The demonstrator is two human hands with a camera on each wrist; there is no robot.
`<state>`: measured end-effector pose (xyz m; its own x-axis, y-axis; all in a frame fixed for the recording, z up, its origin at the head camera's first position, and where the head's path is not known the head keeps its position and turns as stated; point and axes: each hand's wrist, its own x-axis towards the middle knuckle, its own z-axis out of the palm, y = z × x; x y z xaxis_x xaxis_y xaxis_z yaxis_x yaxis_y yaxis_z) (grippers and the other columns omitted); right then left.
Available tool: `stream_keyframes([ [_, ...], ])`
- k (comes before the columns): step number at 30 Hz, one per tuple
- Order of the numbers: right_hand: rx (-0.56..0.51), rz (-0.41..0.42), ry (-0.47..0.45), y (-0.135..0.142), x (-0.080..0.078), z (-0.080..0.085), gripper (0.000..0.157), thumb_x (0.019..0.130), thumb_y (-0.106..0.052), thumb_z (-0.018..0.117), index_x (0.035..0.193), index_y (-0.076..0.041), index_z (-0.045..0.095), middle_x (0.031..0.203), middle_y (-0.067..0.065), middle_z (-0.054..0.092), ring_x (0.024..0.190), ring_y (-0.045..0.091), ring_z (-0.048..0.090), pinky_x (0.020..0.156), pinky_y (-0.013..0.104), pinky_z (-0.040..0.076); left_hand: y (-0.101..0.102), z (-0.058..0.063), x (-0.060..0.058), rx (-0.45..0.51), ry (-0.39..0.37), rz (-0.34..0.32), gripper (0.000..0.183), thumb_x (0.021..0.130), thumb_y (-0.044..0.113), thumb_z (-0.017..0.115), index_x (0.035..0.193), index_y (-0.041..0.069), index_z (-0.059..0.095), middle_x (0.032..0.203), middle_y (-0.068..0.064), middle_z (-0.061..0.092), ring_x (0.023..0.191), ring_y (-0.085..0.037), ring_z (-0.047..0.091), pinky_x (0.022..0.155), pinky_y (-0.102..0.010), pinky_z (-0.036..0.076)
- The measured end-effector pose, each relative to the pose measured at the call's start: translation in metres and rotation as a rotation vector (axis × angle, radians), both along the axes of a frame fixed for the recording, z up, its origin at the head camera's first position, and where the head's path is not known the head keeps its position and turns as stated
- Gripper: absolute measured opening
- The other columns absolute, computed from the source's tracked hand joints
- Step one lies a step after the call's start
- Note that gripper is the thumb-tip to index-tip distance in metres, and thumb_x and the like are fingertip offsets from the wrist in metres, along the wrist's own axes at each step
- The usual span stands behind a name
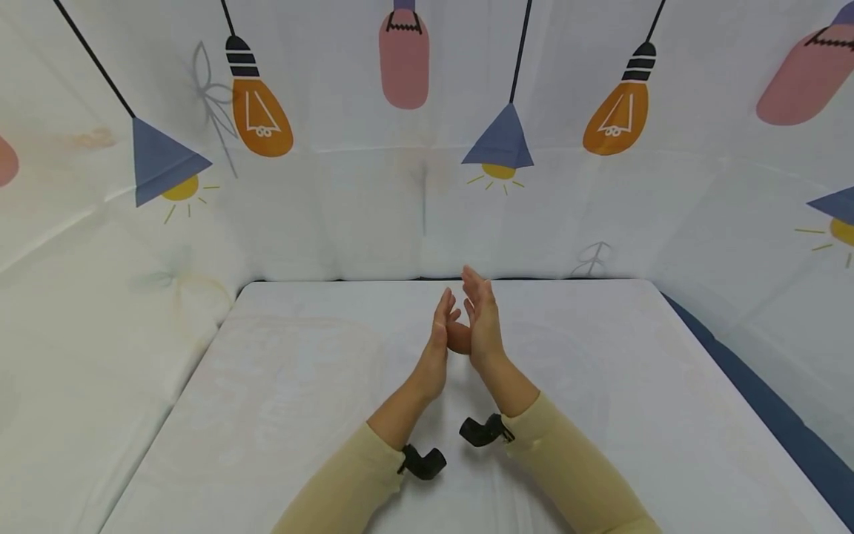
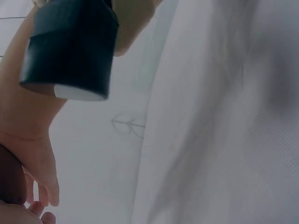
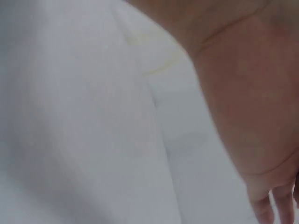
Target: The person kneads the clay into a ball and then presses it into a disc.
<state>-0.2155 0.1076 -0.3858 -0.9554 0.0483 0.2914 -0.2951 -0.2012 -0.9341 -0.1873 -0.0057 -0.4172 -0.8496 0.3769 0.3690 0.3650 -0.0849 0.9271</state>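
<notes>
A smooth, reddish-brown ball (image 1: 459, 338) sits between the two palms above the white table. My left hand (image 1: 438, 334) presses it from the left, fingers straight and pointing away from me. From the other side my right hand (image 1: 485, 322) lies flat against it, its fingers extended and slightly spread. Part of the ball's surface is hidden by the palms. The left wrist view catches a dark brown curve of the ball (image 2: 10, 179) at its left edge, with fingers around it. A bare palm (image 3: 257, 98) fills the right side of the right wrist view.
A white-covered table (image 1: 320, 386) lies beneath the hands. Behind it hangs a white curtain (image 1: 360, 208) printed with lamps and bulbs. Small black cameras (image 1: 425, 463) are strapped at both wrists, close to each other. Dark blue fabric (image 1: 747, 378) shows past the table's right edge.
</notes>
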Motion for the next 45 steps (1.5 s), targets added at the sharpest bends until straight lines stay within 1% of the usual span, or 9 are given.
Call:
stream_keyframes([
  [5, 0.042, 0.059, -0.043, -0.002, 0.001, -0.006, 0.065, 0.107, -0.049, 0.023, 0.155, -0.007, 0.034, 0.161, 0.011, 0.031, 0.149, 0.025, 0.025, 0.121, 0.047, 0.015, 0.001, 0.002, 0.002, 0.018, 0.003, 0.007, 0.092, 0.092, 0.080, 0.008, 0.162, 0.021, -0.002, 0.168, -0.003, 0.000, 0.151, -0.031, 0.013, 0.115, -0.065, 0.011],
  [10, 0.080, 0.165, -0.053, -0.008, 0.007, -0.010, 0.073, 0.105, -0.058, 0.022, 0.158, -0.008, 0.029, 0.164, 0.012, 0.024, 0.151, 0.024, 0.019, 0.122, 0.046, 0.010, 0.000, 0.004, 0.000, 0.022, 0.041, 0.083, 0.084, 0.097, 0.073, 0.004, 0.162, 0.021, 0.001, 0.168, 0.000, 0.002, 0.152, -0.028, 0.008, 0.115, -0.067, 0.007],
  [14, 0.114, 0.218, -0.051, -0.013, 0.011, -0.013, 0.076, 0.104, -0.063, 0.021, 0.159, -0.011, 0.028, 0.164, 0.010, 0.024, 0.151, 0.028, 0.019, 0.120, 0.053, 0.009, 0.000, 0.007, -0.001, 0.017, 0.027, 0.132, 0.079, 0.097, 0.074, 0.005, 0.162, 0.029, 0.000, 0.167, 0.004, 0.002, 0.152, -0.024, 0.005, 0.113, -0.069, 0.007],
  [17, 0.146, 0.241, -0.061, -0.015, 0.014, -0.013, 0.072, 0.104, -0.062, 0.020, 0.159, -0.018, 0.029, 0.163, 0.004, 0.026, 0.150, 0.028, 0.019, 0.118, 0.058, 0.010, -0.001, 0.009, -0.003, 0.018, 0.004, 0.166, 0.087, 0.091, 0.082, 0.008, 0.161, 0.031, 0.000, 0.167, 0.004, -0.001, 0.152, -0.023, 0.002, 0.114, -0.068, 0.007],
  [21, 0.185, 0.262, -0.057, -0.016, 0.018, -0.011, 0.067, 0.103, -0.062, 0.018, 0.159, -0.026, 0.030, 0.163, -0.001, 0.027, 0.149, 0.030, 0.018, 0.116, 0.061, 0.010, -0.002, 0.009, -0.008, 0.032, -0.009, 0.188, 0.096, 0.088, 0.086, 0.011, 0.162, 0.026, -0.001, 0.167, 0.003, -0.004, 0.152, -0.024, 0.001, 0.114, -0.068, 0.006],
  [26, 0.188, 0.290, -0.036, -0.016, 0.021, -0.008, 0.071, 0.103, -0.064, 0.014, 0.160, -0.023, 0.027, 0.163, 0.005, 0.026, 0.149, 0.036, 0.018, 0.116, 0.062, 0.010, -0.005, 0.005, -0.013, 0.008, -0.004, 0.207, 0.097, 0.087, 0.086, 0.010, 0.162, 0.026, 0.000, 0.167, -0.002, -0.001, 0.152, -0.026, 0.001, 0.114, -0.068, 0.005],
  [33, 0.131, 0.276, -0.035, -0.013, 0.025, -0.001, 0.075, 0.103, -0.063, 0.014, 0.160, -0.015, 0.024, 0.163, 0.010, 0.026, 0.150, 0.030, 0.019, 0.119, 0.058, 0.011, -0.007, -0.001, -0.016, -0.042, -0.002, 0.216, 0.094, 0.089, 0.084, 0.008, 0.162, 0.024, 0.002, 0.167, -0.004, 0.001, 0.152, -0.027, 0.003, 0.115, -0.067, 0.007],
  [38, 0.085, 0.225, -0.004, -0.011, 0.021, 0.004, 0.074, 0.104, -0.059, 0.015, 0.159, -0.010, 0.026, 0.161, 0.015, 0.029, 0.149, 0.029, 0.023, 0.119, 0.053, 0.016, -0.005, -0.001, -0.014, -0.092, 0.010, 0.205, 0.099, 0.089, 0.083, 0.005, 0.162, 0.016, 0.002, 0.167, -0.009, 0.003, 0.151, -0.035, 0.008, 0.114, -0.067, 0.013],
  [45, 0.060, 0.183, -0.006, -0.005, 0.014, 0.003, 0.077, 0.103, -0.064, 0.020, 0.158, -0.011, 0.028, 0.160, 0.012, 0.032, 0.148, 0.027, 0.024, 0.119, 0.051, 0.018, -0.004, -0.001, -0.009, -0.136, -0.003, 0.143, 0.097, 0.091, 0.080, 0.001, 0.161, 0.013, -0.001, 0.167, -0.008, 0.001, 0.150, -0.039, 0.010, 0.114, -0.067, 0.015],
])
